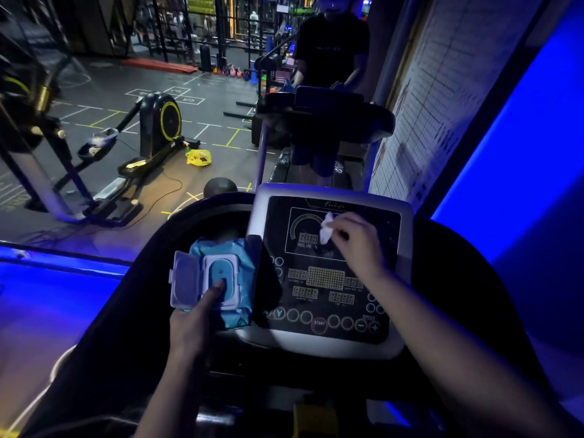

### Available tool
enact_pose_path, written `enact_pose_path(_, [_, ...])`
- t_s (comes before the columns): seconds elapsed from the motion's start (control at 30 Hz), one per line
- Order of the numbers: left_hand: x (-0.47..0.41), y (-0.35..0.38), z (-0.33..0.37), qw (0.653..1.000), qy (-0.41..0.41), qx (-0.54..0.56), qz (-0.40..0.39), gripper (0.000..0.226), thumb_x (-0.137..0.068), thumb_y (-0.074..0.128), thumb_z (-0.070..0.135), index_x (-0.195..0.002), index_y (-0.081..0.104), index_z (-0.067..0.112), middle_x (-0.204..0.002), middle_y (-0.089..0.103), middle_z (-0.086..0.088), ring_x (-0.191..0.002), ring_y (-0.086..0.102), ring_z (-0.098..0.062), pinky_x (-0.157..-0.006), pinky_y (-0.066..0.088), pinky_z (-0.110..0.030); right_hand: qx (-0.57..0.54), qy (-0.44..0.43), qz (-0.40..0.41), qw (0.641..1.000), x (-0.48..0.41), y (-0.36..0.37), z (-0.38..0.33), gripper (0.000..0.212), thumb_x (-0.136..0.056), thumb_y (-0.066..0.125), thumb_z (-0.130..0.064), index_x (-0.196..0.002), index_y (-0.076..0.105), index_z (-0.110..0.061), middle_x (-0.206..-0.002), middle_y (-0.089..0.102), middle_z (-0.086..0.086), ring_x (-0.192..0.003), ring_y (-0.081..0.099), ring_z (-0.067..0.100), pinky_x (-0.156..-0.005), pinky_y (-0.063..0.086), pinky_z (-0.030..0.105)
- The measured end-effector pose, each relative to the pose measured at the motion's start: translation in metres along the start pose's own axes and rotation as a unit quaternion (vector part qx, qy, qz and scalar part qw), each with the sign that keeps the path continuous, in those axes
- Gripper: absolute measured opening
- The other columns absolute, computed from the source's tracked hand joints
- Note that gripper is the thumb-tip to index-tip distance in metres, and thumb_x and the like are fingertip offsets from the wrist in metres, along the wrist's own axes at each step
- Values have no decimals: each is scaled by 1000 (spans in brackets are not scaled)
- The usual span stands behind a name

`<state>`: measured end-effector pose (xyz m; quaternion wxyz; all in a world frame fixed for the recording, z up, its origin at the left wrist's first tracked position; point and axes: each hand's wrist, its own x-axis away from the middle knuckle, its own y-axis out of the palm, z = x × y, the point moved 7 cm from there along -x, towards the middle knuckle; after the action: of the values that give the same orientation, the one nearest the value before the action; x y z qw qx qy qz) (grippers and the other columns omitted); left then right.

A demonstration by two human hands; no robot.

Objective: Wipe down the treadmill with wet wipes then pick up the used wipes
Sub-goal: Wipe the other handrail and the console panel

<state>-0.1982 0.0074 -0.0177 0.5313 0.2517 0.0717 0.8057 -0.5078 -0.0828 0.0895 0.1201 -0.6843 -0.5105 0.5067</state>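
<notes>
Wipe (326, 229) pinched in the right grip (357, 238) hovers over the treadmill console (322, 278); left grip (192, 324) clasps the wipes pack (227, 248). Light, overlapping strokes should clean it best.

wipe (326, 230) white; pack (235, 257) teal-blue, lid (185, 279) pale lilac; console (316, 298) black, silver-edged; START ring (319, 325) red; bag (198, 158) yellow; floor (104, 99) dark grey, white and yellow lines; wall (521, 137) blue-lit.
</notes>
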Motion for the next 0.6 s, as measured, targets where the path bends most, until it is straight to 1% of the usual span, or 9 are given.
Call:
enact_pose_path(0.1, [1,-2,0,1000,-4,-1,3,25,-89,79,11,-109,72,-1,-68,71,-6,-47,64,-16,-43,50,-25,-27,-34,-72,996,17,24,-12,24,-78,78,4,-99,79,-7,-97,70,2,-82,64,9,-77,54,26])
enact_pose_path(0.17, [1,-3,2,1000,0,5,3,29,-88,81,12,-112,73,-1,-75,73,-9,-53,67,-19,-46,53,-27,-42,-26,-72,996,24,23,-14,23,-77,80,1,-98,80,-10,-96,69,-1,-80,62,6,-74,53,22])
enact_pose_path(0.2, [1,-3,3,1000,1,2,3,31,-88,81,13,-113,73,-1,-75,73,-9,-53,67,-19,-46,53,-27,-50,-7,-53,997,24,17,-12,22,-77,80,-1,-97,80,-12,-94,68,-3,-77,61,5,-72,51,18])
enact_pose_path(0.27, [0,-4,3,1000,-2,-6,5,27,-88,81,14,-109,72,0,-65,70,-3,-46,63,-14,-42,49,-24,-48,42,27,998,17,-6,-3,18,-77,80,-5,-91,80,-16,-88,63,-5,-73,58,6,-68,45,13])
enact_pose_path(0.33, [2,-4,3,1000,-6,-4,8,26,-89,80,14,-109,71,1,-61,68,-1,-43,61,-12,-40,47,-23,-14,85,110,990,5,-31,12,14,-78,79,-7,-85,78,-18,-84,60,-6,-70,57,10,-66,44,18])
enact_pose_path(0.4, [1,-5,1,1000,-9,2,10,31,-87,82,16,-111,73,-1,-66,69,-4,-46,62,-15,-42,49,-25,8,100,125,987,-7,-38,22,12,-81,77,-6,-89,78,-15,-86,62,-3,-73,62,15,-67,45,22])
enact_pose_path(0.47, [1,-5,-2,1000,-16,-6,10,31,-86,83,17,-109,73,-2,-63,67,-4,-45,60,-16,-43,48,-26,4,80,78,994,-12,-26,20,14,-84,76,-6,-95,78,-13,-92,65,-2,-76,63,15,-68,47,21])
enact_pose_path(0.53, [2,-4,-3,1000,-19,-9,10,26,-87,82,16,-106,72,0,-62,66,-4,-43,59,-15,-41,47,-25,-16,41,1,999,-8,-2,6,19,-82,77,-3,-98,79,-12,-95,66,-1,-78,62,11,-70,50,23])
enact_pose_path(0.6, [3,-3,-2,1000,-13,-8,7,27,-87,82,16,-106,74,0,-69,70,-9,-48,62,-18,-45,50,-27,-29,-17,-72,997,-3,26,-16,21,-80,76,1,-98,79,-10,-94,67,0,-79,62,11,-71,50,21])
